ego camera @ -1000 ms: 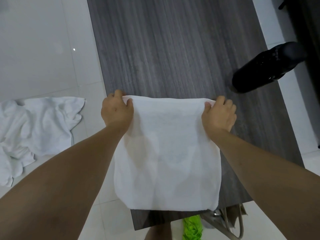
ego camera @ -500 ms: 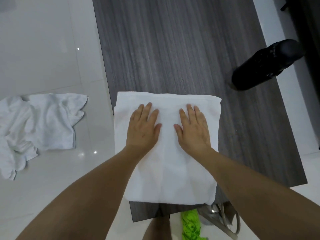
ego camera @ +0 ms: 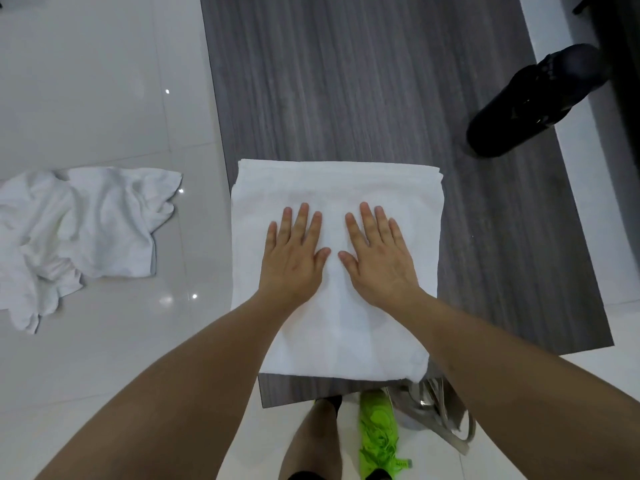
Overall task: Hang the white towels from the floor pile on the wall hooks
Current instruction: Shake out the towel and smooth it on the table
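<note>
A folded white towel [ego camera: 337,188] lies flat on the near end of a dark wood-grain table [ego camera: 363,81]. My left hand [ego camera: 294,258] and my right hand [ego camera: 377,258] rest palm down on the towel, side by side, fingers spread, gripping nothing. A crumpled pile of white towels [ego camera: 76,233] lies on the glossy white floor to the left of the table. No wall hooks are in view.
A black bottle-like object [ego camera: 530,102] lies at the table's right edge. Below the table's near edge I see my legs, a bright green shoe [ego camera: 379,431] and a grey bag with straps [ego camera: 436,410]. White tiled floor [ego camera: 104,81] spreads to the left.
A second ago both hands pinched the towel's far corners; they laid it down folded on the table and now press flat on its middle. Since half a second ago, almost nothing moved.
</note>
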Tool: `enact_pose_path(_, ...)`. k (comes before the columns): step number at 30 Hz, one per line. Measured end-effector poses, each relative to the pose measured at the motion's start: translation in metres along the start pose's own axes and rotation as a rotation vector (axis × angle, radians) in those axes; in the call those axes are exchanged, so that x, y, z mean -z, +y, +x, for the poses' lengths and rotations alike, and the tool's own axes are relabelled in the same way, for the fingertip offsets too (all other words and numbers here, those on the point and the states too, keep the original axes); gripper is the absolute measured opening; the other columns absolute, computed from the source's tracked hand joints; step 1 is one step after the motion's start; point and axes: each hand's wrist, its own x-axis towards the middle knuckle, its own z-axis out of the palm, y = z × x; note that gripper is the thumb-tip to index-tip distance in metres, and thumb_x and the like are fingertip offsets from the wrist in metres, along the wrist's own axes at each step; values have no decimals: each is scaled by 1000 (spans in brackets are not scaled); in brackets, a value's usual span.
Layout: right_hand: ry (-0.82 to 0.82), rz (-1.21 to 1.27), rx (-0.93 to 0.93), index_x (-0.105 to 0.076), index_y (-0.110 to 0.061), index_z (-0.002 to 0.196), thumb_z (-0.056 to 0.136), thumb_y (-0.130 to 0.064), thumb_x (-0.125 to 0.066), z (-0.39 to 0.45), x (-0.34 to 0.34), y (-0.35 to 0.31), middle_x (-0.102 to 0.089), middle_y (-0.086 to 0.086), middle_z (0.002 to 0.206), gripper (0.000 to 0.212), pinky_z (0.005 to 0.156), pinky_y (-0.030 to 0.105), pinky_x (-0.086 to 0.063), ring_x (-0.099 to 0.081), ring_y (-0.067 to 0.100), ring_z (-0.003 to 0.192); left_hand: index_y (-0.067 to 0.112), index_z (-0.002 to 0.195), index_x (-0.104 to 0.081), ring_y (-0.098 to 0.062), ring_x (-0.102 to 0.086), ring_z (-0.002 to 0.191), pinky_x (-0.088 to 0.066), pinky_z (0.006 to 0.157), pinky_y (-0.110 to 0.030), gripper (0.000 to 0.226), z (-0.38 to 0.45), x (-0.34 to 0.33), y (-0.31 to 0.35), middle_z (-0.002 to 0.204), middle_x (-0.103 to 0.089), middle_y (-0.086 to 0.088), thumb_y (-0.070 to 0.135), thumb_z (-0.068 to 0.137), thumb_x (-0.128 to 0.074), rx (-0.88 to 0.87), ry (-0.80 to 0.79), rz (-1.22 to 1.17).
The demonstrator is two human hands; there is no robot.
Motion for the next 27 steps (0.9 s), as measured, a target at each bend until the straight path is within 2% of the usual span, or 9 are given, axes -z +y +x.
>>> enact_pose_path(5,127,82,40,9,-19,157,104,-53,-18,-33,-4,-17,21,3,164,68,123,37,11,23,19,149,24,158,3,-22,19,150,5,123,-43,63,-33,-7,8,165,15,0,49,105,-16,-16,109,-31)
enact_pose_path(8,172,87,93,-18,-10,157,104,-44,-28,-66,-17,-26,-6,11,165,64,124,41,-9,0,26,153,21,158,-1,-22,15,151,2,124,-43,60,-66,-18,13,165,12,-2,45,105,-17,32,74,-54)
enact_pose_path(11,284,134,227,-57,-4,135,100,-31,-45,-100,-39,-31,-46,17,149,46,113,48,-38,-39,35,141,15,151,-35,-32,-25,147,-23,120,-45,49,-105,-33,12,159,-28,-12,32,105,-35,29,137,-98)
enact_pose_path(13,350,197,308,-69,-4,114,96,-26,-55,-122,-57,-33,-61,17,131,32,100,49,-48,-55,36,124,10,125,-59,-36,-55,118,-43,101,-45,34,-131,-50,11,129,-57,-14,25,96,-49,-57,271,-103)
enact_pose_path(16,318,192,373,-69,-3,107,93,-37,-60,-151,-79,-33,-63,19,127,37,97,49,-48,-58,37,115,7,103,-65,-35,-59,95,-45,86,-44,25,-165,-74,17,106,-61,-11,28,94,-55,-191,356,-118)
enact_pose_path(21,99,-6,397,-49,-4,141,79,-55,-70,-186,-99,-27,-36,20,154,84,117,53,-29,-32,39,143,3,125,-61,-39,-51,123,-38,107,-55,64,-202,-109,24,129,-59,-18,49,83,-73,-218,310,-87)
enact_pose_path(23,174,10,422,-52,-3,139,78,-30,-74,-195,-105,-23,-41,21,151,70,114,53,-34,-39,40,140,3,129,-59,-40,-51,125,-36,109,-56,67,-209,-122,25,132,-58,-18,37,76,-82,-239,303,-45)
enact_pose_path(25,330,33,453,-61,-1,129,85,-6,-53,-203,-113,-18,-52,22,142,45,106,53,-44,-51,41,129,5,126,-62,-38,-55,122,-38,108,-53,52,-217,-132,28,129,-61,-16,12,77,-77,-262,367,-21)
enact_pose_path(27,441,8,456,-66,-1,119,88,-1,-43,-208,-117,-18,-59,22,133,39,100,49,-48,-58,40,120,7,115,-67,-36,-60,111,-42,100,-48,34,-219,-137,31,119,-66,-12,1,82,-67,-268,496,-18)
